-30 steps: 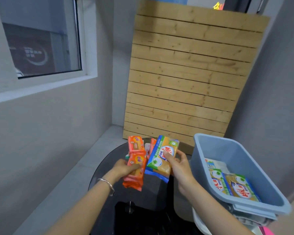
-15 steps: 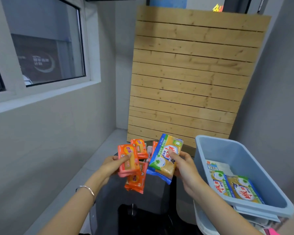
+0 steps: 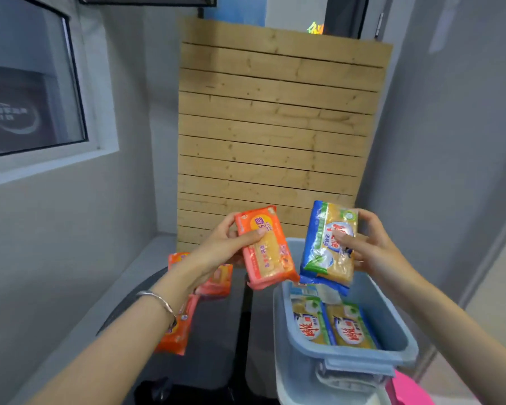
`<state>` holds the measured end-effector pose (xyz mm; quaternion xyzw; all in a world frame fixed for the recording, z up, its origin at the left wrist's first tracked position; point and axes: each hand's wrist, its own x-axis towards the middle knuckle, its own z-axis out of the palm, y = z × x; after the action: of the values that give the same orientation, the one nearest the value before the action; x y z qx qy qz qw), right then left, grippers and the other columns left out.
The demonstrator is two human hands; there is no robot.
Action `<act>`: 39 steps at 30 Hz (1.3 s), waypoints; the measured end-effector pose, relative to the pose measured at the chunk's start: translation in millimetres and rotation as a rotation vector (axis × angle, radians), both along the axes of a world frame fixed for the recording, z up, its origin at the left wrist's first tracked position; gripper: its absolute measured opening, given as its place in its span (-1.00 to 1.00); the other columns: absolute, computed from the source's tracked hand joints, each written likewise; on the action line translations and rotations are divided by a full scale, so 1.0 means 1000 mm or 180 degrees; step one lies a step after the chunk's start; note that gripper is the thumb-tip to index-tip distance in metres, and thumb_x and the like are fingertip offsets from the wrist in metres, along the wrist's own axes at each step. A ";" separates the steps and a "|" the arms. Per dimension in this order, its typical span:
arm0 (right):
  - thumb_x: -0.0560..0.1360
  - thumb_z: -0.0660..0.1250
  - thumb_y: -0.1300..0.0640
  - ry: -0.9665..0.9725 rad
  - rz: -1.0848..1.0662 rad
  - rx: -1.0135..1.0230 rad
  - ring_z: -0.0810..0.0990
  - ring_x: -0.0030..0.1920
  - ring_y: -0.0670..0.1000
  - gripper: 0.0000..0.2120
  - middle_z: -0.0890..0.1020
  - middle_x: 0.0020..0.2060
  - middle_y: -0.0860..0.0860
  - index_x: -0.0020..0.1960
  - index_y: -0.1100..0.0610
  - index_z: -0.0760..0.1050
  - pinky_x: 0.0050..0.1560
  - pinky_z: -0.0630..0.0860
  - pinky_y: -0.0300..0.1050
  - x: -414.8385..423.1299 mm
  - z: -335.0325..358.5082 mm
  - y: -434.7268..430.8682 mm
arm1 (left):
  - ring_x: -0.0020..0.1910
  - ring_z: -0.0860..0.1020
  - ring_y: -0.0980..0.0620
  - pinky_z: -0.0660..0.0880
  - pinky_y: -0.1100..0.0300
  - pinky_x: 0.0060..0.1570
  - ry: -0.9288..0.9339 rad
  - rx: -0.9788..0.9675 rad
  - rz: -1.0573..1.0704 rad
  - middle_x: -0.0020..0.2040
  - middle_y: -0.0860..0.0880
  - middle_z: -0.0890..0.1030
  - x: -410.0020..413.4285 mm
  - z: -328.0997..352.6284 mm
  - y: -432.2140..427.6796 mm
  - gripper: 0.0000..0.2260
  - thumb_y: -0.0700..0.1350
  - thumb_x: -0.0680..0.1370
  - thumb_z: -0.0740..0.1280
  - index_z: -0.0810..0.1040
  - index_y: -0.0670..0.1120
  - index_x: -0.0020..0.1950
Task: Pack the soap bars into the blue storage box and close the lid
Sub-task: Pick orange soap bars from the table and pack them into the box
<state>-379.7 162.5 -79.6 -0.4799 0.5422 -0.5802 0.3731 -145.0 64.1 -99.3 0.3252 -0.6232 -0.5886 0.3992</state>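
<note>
Lying nearest, in the open-topped blue storage box [image 3: 285, 331] — smooth moulded plastic, rectangular with rounded corners — are two wrapped soap bars [image 3: 335, 328] side by side. Their glossy blue-and-yellow film carries large red Chinese characters on white. Left of the box, on the dark glossy table [image 3: 216, 355], lie orange packs [image 3: 174, 336], partly hidden behind the left forearm, which wears a thin silver bangle [image 3: 158, 298]. Above the box's far end the right hand [image 3: 374, 252] grips a blue-and-yellow soap pack [image 3: 327, 258], thumb across the front and fingers behind, covering most of its red lettering. Just beside it the left hand [image 3: 216, 249] grips an orange soap pack [image 3: 265, 249] the same way — its white and purple characters too blurred to read. Beyond, a panel of pale, knotty wooden slats [image 3: 275, 127] stands against the grey wall [image 3: 450, 141].
</note>
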 end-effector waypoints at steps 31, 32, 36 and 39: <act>0.39 0.41 -0.12 0.2677 0.0516 0.0955 0.10 0.47 -0.16 -0.83 0.27 0.45 -0.16 -0.03 -0.20 0.54 0.53 -0.07 0.11 -0.096 -0.067 0.005 | 0.05 0.59 0.20 0.47 0.16 0.20 -0.2787 -0.1337 -0.1071 0.01 0.14 0.67 -0.096 -0.040 -0.008 -0.61 0.27 0.34 0.39 0.65 0.07 0.03; 0.40 0.39 -0.14 0.2910 0.0565 0.1038 0.03 0.50 -0.12 -0.83 0.22 0.48 -0.15 -0.01 -0.21 0.54 0.52 -0.18 0.14 -0.097 -0.069 0.001 | 0.08 0.56 0.22 0.36 0.15 0.26 -0.3083 -0.1532 -0.1089 0.01 0.15 0.68 -0.099 -0.040 -0.009 -0.60 0.30 0.34 0.36 0.66 0.09 0.03; 0.43 0.30 -0.22 0.3292 0.0742 0.1348 -0.16 0.55 -0.04 -0.62 0.06 0.54 -0.16 0.20 -0.12 0.56 0.50 -0.31 0.15 -0.099 -0.068 -0.004 | 0.03 0.57 0.22 0.29 0.13 0.25 -0.3535 -0.1671 -0.1291 0.01 0.13 0.69 -0.108 -0.038 -0.010 -0.58 0.30 0.38 0.33 0.66 0.07 0.07; 0.43 0.23 -0.29 0.3500 0.0873 0.1558 -0.24 0.55 -0.03 -0.52 -0.01 0.55 -0.16 0.28 -0.13 0.52 0.48 -0.37 0.17 -0.100 -0.063 -0.005 | 0.02 0.59 0.20 0.37 0.15 0.22 -0.3441 -0.1542 -0.1341 0.04 0.10 0.69 -0.107 -0.038 -0.010 -0.58 0.27 0.38 0.34 0.65 0.05 0.10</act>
<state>-480.1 157.9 -142.5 -0.6746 0.7059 -0.0533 0.2094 -252.5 54.1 -137.2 0.3473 -0.9034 -0.2491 -0.0346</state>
